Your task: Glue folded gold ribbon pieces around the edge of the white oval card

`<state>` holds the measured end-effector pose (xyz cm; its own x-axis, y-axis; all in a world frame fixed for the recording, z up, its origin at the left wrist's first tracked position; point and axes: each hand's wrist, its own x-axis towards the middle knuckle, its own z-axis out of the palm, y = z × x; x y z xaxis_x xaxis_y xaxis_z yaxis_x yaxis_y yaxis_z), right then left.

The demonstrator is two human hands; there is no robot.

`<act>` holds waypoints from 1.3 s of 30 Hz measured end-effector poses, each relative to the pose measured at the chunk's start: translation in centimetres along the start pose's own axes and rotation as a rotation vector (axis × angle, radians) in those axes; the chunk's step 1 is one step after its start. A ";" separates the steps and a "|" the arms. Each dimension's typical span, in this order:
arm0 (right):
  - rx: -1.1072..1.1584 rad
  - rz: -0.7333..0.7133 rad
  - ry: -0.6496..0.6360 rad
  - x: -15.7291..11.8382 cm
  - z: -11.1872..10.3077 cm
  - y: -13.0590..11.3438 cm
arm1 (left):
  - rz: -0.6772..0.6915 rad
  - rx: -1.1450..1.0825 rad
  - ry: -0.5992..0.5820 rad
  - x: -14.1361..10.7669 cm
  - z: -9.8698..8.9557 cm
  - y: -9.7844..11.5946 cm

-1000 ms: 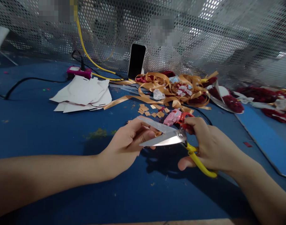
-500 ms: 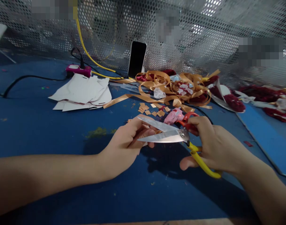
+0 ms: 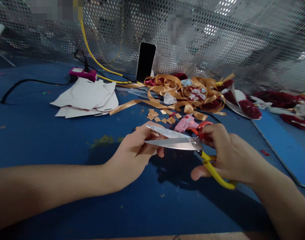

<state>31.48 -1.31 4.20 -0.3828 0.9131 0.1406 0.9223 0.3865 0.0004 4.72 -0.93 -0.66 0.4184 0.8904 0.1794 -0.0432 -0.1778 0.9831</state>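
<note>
My right hand (image 3: 227, 153) grips a pair of scissors (image 3: 177, 142) by its red and yellow handles, the blades slightly apart and pointing left. The blades lie in front of the fingers of my left hand (image 3: 134, 146). That hand is closed in a pinch, and what it holds is mostly hidden behind the blades; only a small pale edge shows below the fingers. Just beyond the scissors lies a pink glue gun (image 3: 186, 123). Small squares of tan ribbon (image 3: 154, 115) are scattered on the blue table behind my left hand.
A heap of tan ribbon (image 3: 165, 88) with dark red pieces lies at the back. White cut sheets (image 3: 84, 95) are stacked at left, near a magenta power strip (image 3: 82, 74). A phone (image 3: 145, 61) leans against the perforated metal screen (image 3: 112, 36). Dark red fuzzy pieces (image 3: 250, 108) lie at right.
The scissor blades have closed a little, the lower blade rising toward the upper one. Both hands stay in nearly the same place.
</note>
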 end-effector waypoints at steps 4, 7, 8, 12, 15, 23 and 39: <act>-0.003 0.018 -0.005 -0.1 -0.1 0.0 | 0.032 -0.025 -0.016 0.0 0.0 0.1; -0.031 -0.066 0.008 0.0 -0.1 0.3 | 0.012 -0.046 -0.047 0.1 0.1 0.3; -0.038 -0.103 0.010 0.0 -0.2 0.3 | 0.002 -0.054 -0.051 0.1 0.1 0.4; -0.092 -0.203 0.057 0.2 -0.4 0.6 | 0.008 -0.040 -0.023 0.3 0.4 1.1; -0.161 -0.246 0.090 0.3 -0.5 0.8 | 0.016 0.017 0.000 0.3 0.5 1.5; -0.188 -0.198 0.039 0.4 -0.9 0.7 | 0.008 0.105 0.011 0.2 0.2 0.4; -0.332 -0.264 0.209 -0.2 -1.1 0.6 | 0.167 0.121 0.003 -0.1 0.3 0.3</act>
<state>32.15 -1.40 5.29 -0.6186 0.7306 0.2891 0.7754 0.5083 0.3747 4.91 -1.22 -0.40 0.4121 0.8453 0.3400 -0.0023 -0.3722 0.9281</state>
